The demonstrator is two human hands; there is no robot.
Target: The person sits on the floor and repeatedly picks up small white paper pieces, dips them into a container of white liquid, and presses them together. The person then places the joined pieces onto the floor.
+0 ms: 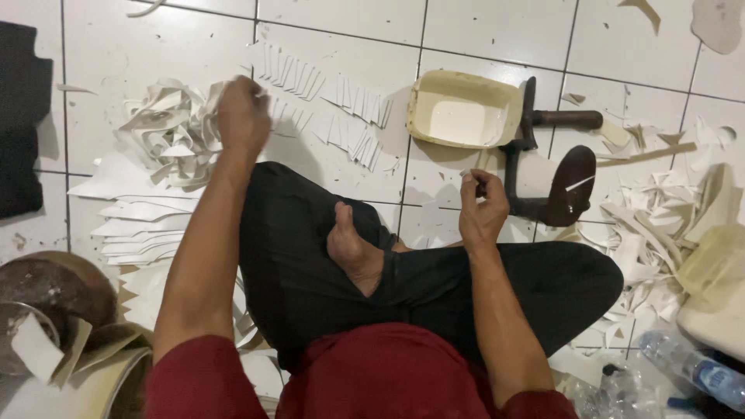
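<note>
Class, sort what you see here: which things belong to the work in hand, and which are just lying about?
In use: left hand at the pile of white strips; right hand by the cream glue tray; row of cut pieces.

Lying about: plastic bottle, dark cloth, offcut heap.

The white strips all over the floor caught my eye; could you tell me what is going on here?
A person sits cross-legged on the tiled floor. The left hand is raised at a tangled pile of white strips. The right hand pinches something small beside a dark metal stand. A cream tray of white liquid and rows of cut strips lie ahead.
</note>
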